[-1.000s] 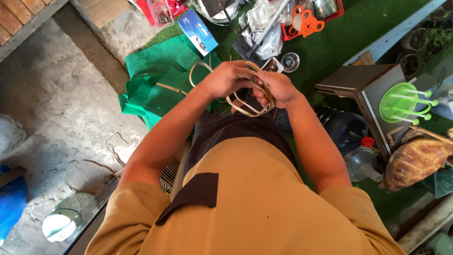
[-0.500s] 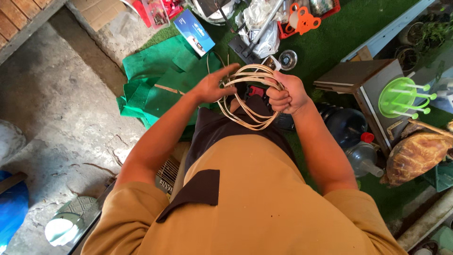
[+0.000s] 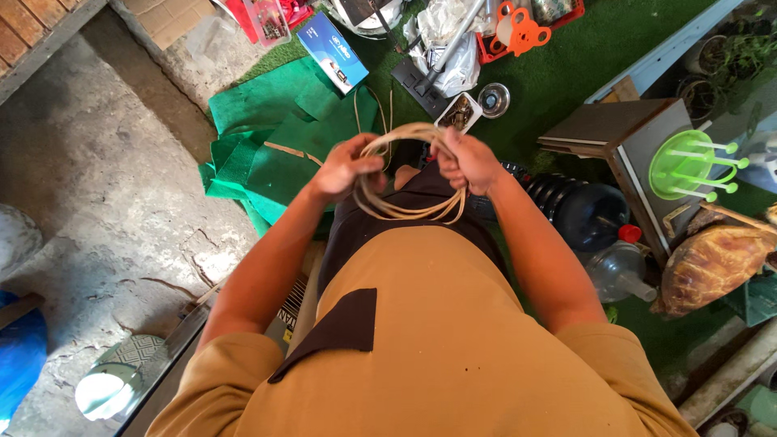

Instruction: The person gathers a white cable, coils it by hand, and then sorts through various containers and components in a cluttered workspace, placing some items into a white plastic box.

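A cream-coloured cord wound into a coil [image 3: 405, 209] hangs in front of my waist, held on both sides. My left hand [image 3: 344, 166] grips the coil's left side, and a loose end of cord runs up from it over the green cloth. My right hand [image 3: 468, 160] is closed around the coil's right side. I wear a tan shirt and dark trousers, and my arms reach down past them.
Green cloth pieces [image 3: 267, 129] lie on bare concrete at left. A blue box [image 3: 332, 50], plastic bags, an orange plastic part [image 3: 522, 31] and a small metal dish [image 3: 493, 100] sit on green turf ahead. A dark board with a green rack [image 3: 688, 170], a dark jug and a bottle stand at right.
The coil was being wound between both hands. It has dropped lower and flatter, my left hand has closed on its left side, and my right hand has shifted slightly left.
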